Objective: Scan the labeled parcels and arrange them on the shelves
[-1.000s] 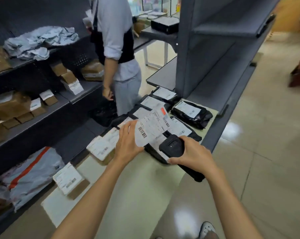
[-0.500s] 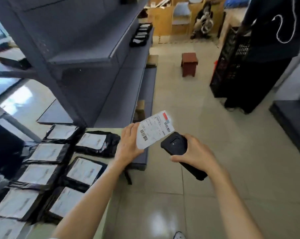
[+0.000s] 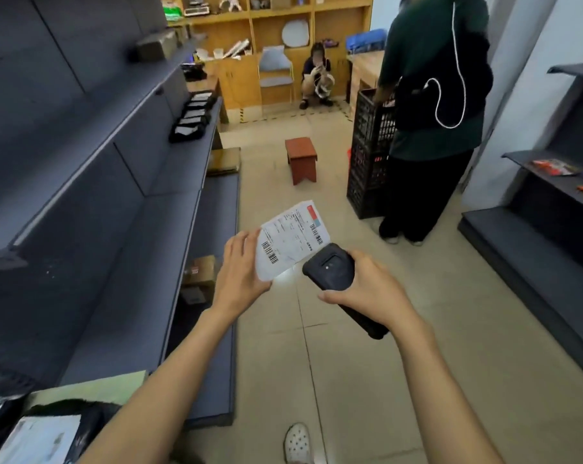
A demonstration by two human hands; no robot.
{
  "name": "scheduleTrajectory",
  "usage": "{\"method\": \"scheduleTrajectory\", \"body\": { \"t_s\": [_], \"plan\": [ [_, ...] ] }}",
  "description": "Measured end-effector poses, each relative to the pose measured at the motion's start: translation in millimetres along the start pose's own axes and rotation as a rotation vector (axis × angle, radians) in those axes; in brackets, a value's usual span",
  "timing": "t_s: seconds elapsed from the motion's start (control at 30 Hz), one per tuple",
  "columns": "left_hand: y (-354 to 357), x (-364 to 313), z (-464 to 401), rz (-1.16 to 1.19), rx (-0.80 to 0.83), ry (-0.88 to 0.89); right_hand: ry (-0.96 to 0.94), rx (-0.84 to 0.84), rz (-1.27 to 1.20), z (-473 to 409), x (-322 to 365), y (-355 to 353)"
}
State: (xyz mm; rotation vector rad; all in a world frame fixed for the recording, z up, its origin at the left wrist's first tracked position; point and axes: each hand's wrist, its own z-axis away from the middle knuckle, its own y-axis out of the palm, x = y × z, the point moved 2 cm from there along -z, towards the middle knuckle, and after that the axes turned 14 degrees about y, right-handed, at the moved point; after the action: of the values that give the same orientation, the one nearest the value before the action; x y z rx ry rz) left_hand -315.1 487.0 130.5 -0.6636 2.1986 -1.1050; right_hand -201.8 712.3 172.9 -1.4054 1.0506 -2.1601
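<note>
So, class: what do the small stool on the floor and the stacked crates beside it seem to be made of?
Stool: probably wood, reddish-brown, fairly matt; flat board top and slab legs suggest it, though it could be painted.
Crates: likely moulded plastic, black; open lattice walls show this.

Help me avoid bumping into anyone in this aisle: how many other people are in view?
2. One stands at right, back turned, beside the black crates: person in the green top. The other, a crouching person, is at the far end by the wooden shelving. Others may be out of frame.
</note>
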Motion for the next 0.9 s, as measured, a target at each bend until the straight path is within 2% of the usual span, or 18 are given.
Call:
{"method": "scheduleTrajectory", "body": {
  "t_s": [0.5, 0.67, 0.9],
  "plan": [
    [66, 169, -327, -0.024, -0.029, -0.016, -0.074, -0.055, 0.075, -341, 117, -64],
    [80, 242, -415, -0.134, -0.052, -0.077, -0.18, -0.015, 0.083, -467, 170, -69],
    [66, 346, -533, -0.293, -0.184, -0.272, -0.434, 0.118, 0.063, -654, 284, -71]
  ]
}}
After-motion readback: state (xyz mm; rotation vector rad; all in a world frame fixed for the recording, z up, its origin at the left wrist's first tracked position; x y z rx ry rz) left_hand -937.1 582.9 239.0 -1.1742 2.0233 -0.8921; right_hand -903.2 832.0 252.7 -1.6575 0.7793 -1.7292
